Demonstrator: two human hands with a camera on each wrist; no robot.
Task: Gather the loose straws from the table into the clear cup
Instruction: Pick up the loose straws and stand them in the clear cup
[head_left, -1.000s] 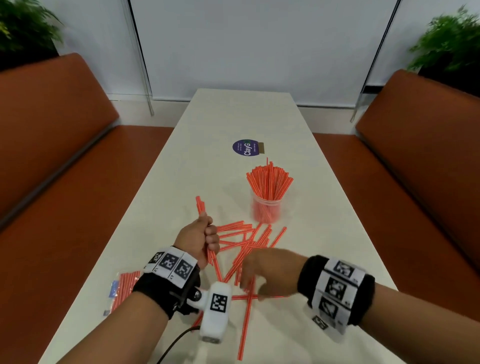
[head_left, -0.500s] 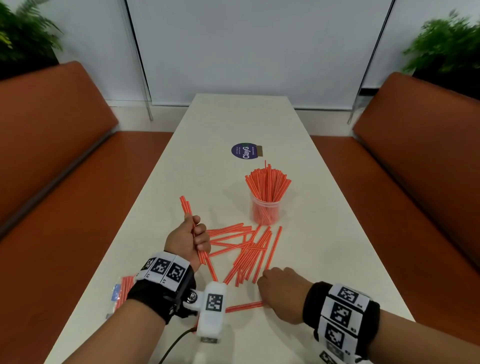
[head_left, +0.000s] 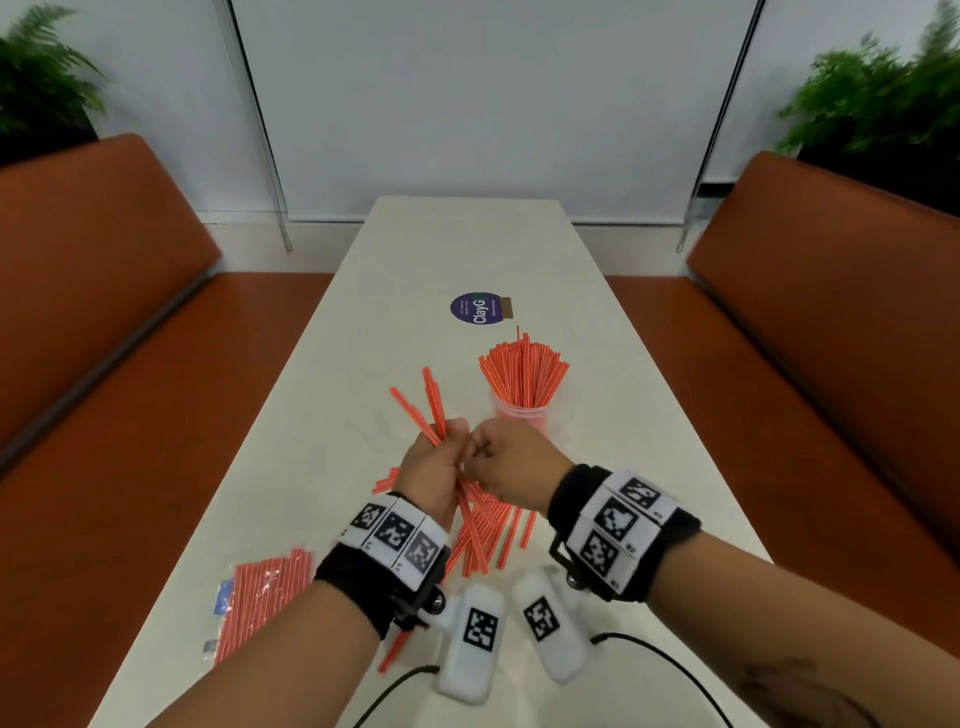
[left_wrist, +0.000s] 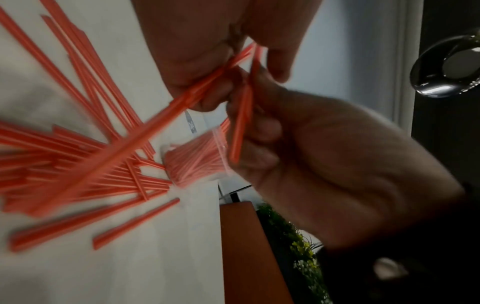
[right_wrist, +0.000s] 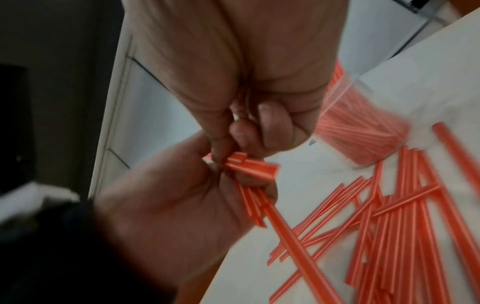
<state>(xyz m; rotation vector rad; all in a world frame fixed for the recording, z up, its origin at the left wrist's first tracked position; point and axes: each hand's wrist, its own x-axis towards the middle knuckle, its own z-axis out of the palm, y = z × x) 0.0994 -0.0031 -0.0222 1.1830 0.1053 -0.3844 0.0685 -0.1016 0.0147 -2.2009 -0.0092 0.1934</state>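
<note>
My left hand (head_left: 451, 446) is raised over the table and grips a small bundle of orange straws (head_left: 434, 402), whose ends stick out above and below the fist. My right hand (head_left: 483, 451) touches it from the right and pinches an orange straw (left_wrist: 155, 133) against the bundle. In the right wrist view both hands meet on the straw ends (right_wrist: 249, 164). The clear cup (head_left: 521, 415), packed with upright straws, stands just beyond the hands. Several loose straws (head_left: 506, 530) lie on the table beneath and behind the hands.
A clear packet of straws (head_left: 265, 584) lies near the table's (head_left: 332, 395) left edge. A round purple sticker (head_left: 478, 307) sits beyond the cup. Orange benches (head_left: 130, 415) run along both sides, and a cable (head_left: 665, 660) trails by my right wrist.
My right hand has lifted off the table with a straw and come up to my left hand. The left hand has moved right and higher with its bundle.
</note>
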